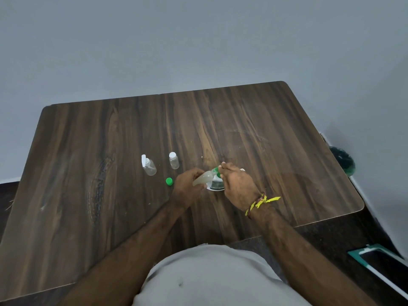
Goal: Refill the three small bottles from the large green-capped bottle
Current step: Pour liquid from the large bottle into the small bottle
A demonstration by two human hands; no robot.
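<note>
Small cloudy bottle [202, 179] tilting in the left hand [187, 187], green tip meeting the right hand [237, 184], large white-labelled bottle [216, 183] standing between both hands, loose green cap [169, 181], flip-top bottle [149, 166] and white-capped bottle [174, 160] standing left of the left hand.

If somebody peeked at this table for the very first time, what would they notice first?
Probably the two hands meeting mid-table: the left hand grips a small cloudy bottle while the right hand pinches its green top, just above a large labelled bottle. A loose green cap lies left of them, with two clear small bottles standing behind it.
</note>
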